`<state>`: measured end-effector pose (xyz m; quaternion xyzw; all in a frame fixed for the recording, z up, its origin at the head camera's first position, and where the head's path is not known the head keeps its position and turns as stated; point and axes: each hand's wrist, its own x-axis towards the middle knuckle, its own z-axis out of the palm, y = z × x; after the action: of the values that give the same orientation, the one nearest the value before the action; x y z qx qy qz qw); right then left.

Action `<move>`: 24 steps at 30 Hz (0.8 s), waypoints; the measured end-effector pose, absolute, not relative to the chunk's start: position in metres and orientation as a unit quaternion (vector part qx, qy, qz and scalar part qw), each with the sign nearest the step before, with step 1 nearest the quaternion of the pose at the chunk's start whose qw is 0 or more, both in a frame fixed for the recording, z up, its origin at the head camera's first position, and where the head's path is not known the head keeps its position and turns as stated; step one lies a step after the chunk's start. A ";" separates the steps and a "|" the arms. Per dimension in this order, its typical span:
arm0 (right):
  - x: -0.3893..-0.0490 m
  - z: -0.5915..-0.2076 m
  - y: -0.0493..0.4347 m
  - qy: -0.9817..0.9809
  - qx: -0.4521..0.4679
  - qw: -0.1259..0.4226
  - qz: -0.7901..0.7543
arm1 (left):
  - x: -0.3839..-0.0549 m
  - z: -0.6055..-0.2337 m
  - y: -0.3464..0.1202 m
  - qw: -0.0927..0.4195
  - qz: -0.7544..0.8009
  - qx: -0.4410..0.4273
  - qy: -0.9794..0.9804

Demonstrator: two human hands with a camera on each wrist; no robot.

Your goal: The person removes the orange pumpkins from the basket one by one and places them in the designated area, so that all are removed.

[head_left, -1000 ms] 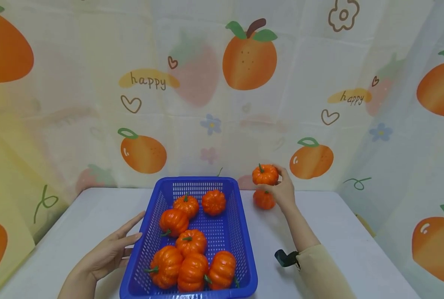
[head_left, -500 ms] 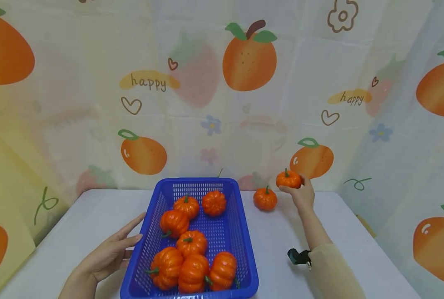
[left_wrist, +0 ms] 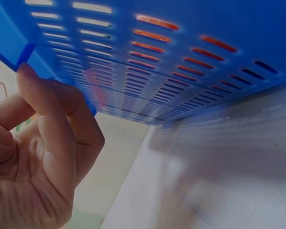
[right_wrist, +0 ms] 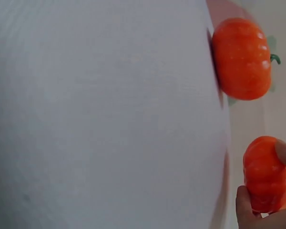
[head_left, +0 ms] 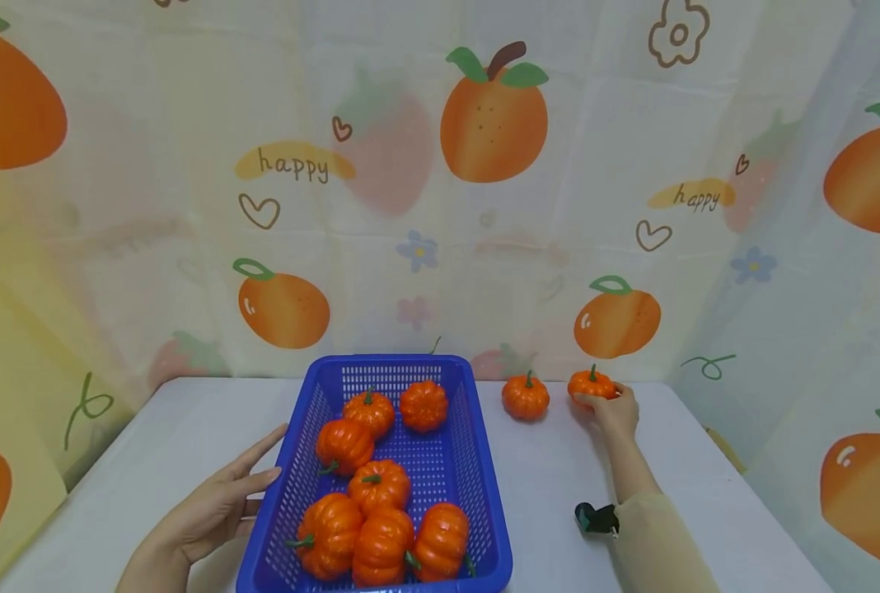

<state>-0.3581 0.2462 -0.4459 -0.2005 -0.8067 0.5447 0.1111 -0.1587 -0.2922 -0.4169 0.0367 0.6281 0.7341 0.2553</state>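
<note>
A small orange toy pumpkin (head_left: 591, 385) with a green stem is gripped by my right hand (head_left: 618, 412) at the back right of the table. In the right wrist view, a gap shows between this held pumpkin (right_wrist: 264, 176) and the white surface; thumb and fingers are on its sides. Left of it, another pumpkin (head_left: 526, 399) sits upright on the table. My left hand (head_left: 206, 511) touches the left rim of a blue plastic basket (head_left: 493, 494) with fairly straight fingers. Several pumpkins (head_left: 382, 543) lie inside. In the left wrist view, a fingertip of the left hand (left_wrist: 47, 148) meets the rim.
The white table (head_left: 544, 478) extends on both sides of the basket. Behind it hangs a fruit-printed cloth (head_left: 425, 165), close to the table's back edge. A dark strap piece (head_left: 596, 519) sticks out from the right sleeve (head_left: 662, 543).
My right hand has carried its pumpkin rightward from above the other pumpkin, then lowered it toward the table. The left hand and basket have stayed in place.
</note>
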 end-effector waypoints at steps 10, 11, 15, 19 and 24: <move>-0.358 -0.454 0.245 -0.819 -0.172 0.100 0.538 | -0.159 -0.419 -0.293 0.256 0.736 0.042 0.625; -0.357 -0.453 0.244 -0.819 -0.169 0.097 0.539 | -0.159 -0.419 -0.293 0.256 0.735 0.042 0.626; -0.356 -0.455 0.243 -0.829 -0.162 0.074 0.530 | -0.160 -0.420 -0.293 0.254 0.733 0.034 0.630; -0.355 -0.457 0.243 -0.838 -0.154 0.049 0.522 | -0.160 -0.419 -0.293 0.253 0.731 0.030 0.633; -0.354 -0.457 0.242 -0.837 -0.151 0.035 0.525 | -0.160 -0.419 -0.293 0.253 0.731 0.035 0.632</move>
<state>-0.3540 0.2417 -0.4568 -0.1506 -0.8366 0.5255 0.0350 -0.1597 -0.2932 -0.4195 0.0350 0.6320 0.7315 0.2535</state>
